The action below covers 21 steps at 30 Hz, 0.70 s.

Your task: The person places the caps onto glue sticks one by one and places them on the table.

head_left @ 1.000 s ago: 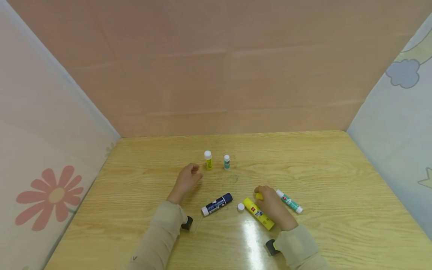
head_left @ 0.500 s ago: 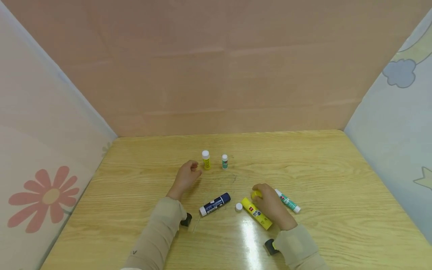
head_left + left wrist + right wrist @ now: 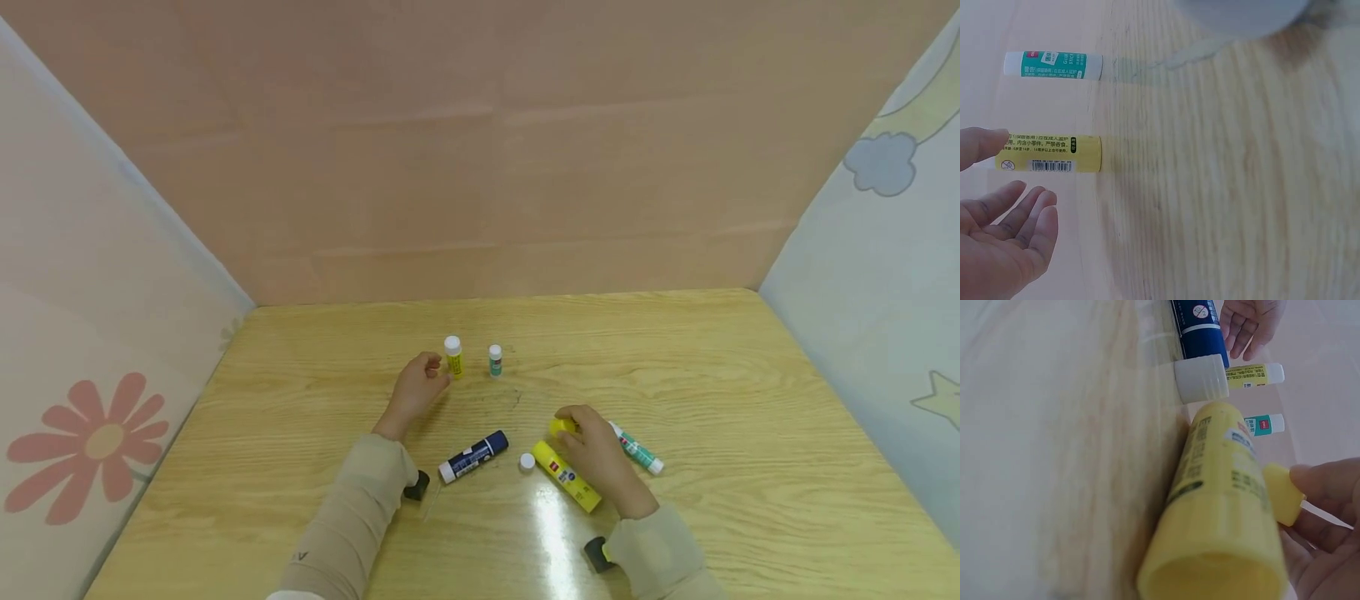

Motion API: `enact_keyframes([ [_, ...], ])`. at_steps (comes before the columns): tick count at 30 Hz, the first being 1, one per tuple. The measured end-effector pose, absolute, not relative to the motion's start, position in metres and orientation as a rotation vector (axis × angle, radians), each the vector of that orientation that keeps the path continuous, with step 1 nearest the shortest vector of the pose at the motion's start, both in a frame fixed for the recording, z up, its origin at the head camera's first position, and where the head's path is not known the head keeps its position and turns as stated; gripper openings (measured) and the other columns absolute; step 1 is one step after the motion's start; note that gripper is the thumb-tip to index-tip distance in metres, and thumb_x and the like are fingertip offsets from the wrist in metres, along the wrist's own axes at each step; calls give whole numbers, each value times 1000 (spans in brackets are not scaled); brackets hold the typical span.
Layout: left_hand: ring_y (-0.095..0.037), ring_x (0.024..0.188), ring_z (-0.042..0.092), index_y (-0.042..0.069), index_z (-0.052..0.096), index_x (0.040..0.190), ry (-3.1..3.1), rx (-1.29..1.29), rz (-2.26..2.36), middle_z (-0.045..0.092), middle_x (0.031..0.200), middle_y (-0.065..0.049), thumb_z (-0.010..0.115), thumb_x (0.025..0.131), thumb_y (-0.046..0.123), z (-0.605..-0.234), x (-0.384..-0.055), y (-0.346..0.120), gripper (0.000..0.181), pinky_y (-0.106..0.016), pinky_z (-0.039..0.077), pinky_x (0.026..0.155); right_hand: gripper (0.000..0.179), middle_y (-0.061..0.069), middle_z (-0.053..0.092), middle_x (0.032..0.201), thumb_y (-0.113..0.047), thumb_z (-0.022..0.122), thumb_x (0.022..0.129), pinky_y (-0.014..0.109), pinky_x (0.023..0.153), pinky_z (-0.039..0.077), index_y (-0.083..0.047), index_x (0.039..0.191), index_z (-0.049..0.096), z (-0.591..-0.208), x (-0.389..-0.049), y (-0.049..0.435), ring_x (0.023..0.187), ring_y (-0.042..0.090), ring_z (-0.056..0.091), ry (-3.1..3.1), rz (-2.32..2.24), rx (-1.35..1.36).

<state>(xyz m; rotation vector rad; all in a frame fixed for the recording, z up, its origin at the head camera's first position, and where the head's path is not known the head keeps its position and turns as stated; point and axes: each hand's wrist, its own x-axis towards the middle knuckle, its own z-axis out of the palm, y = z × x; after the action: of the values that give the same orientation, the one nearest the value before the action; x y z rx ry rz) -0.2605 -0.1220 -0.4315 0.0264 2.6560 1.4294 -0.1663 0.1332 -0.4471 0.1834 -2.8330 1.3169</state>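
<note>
My left hand (image 3: pixel 417 388) reaches beside an upright yellow glue stick (image 3: pixel 454 358) with a white cap. In the left wrist view its fingers (image 3: pixel 1017 215) are parted and relaxed, and one digit overlaps the stick (image 3: pixel 1054 155) near its top. Between thumb and fingers my right hand (image 3: pixel 600 454) pinches a yellow cap (image 3: pixel 1283 495). Just below that hand, a larger yellow glue stick (image 3: pixel 567 477) lies slanted on the table. A small white-and-green glue stick (image 3: pixel 495 362) stands right of the upright yellow one.
A dark blue glue stick (image 3: pixel 474 457) lies at table centre, with a loose white cap (image 3: pixel 527 462) to its right. Another green-and-white glue stick (image 3: pixel 637 448) lies beyond my right hand. Printed sheets wall the table (image 3: pixel 720 517) at the sides and back.
My left hand has come closer to the upright yellow glue stick. The right hand keeps its pinch on the yellow cap, which shows a bit more clearly. The whole view has shifted slightly.
</note>
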Motion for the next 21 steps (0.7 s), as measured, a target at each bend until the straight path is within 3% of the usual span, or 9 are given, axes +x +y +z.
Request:
enact_keyframes([
  [7, -28, 101, 46, -3, 44, 119, 2638, 15, 1438, 47, 114, -17, 58, 82, 17, -431, -262, -121, 43, -40, 41, 81, 21, 8, 53, 97, 0, 58, 80, 36, 75, 46, -1, 102, 55, -449, -164, 133, 91, 23, 51, -2815, 1331, 169],
  [21, -30, 102, 46, -4, 45, 116, 2645, 51, 1430, 47, 113, -18, 59, 82, 15, -430, -270, -120, 41, -41, 41, 82, 21, 12, 52, 106, 3, 57, 80, 31, 79, 45, 1, 101, 55, -448, -160, 132, 99, 29, 50, -2711, 1494, 148],
])
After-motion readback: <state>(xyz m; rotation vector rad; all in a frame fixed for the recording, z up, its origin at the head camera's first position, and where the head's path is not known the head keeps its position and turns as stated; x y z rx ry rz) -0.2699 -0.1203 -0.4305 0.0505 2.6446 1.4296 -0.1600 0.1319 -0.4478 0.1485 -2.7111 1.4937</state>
